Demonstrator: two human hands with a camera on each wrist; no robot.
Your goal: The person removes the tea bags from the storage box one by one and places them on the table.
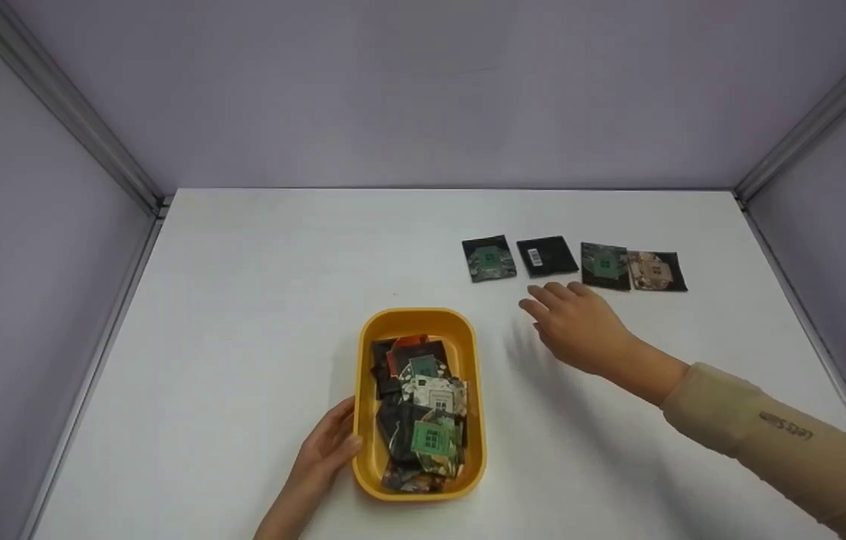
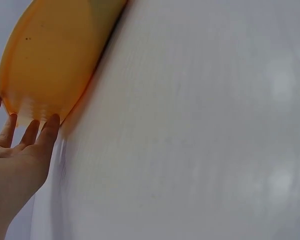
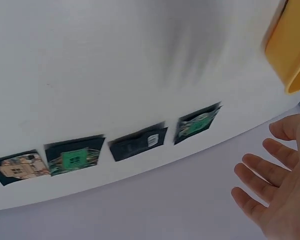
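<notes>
My left hand (image 1: pixel 325 446) grips the left side of a yellow plastic basket (image 1: pixel 364 360). Its thumb lies at the rim and its fingers (image 2: pixel 51 130) touch the outer wall. Inside the basket is a loose heap of small, flat square packets (image 1: pixel 434 439), mostly dark, some with green or pale labels. Right of the basket, my right hand (image 1: pixel 577 326) hovers over the table with loosely bent fingers and nothing in them. Just beyond it lie a dark packet with a barcode (image 1: pixel 547 256) and a green-labelled packet (image 1: pixel 489 259).
Farther right, another green-labelled packet (image 1: pixel 605 265) and a beige-labelled packet (image 1: pixel 657 271) lie edge to edge. These packets form a row toward the back of the white table (image 1: pixel 258 300). Pale walls (image 1: pixel 423 97) with metal corner strips enclose the table at the back and sides.
</notes>
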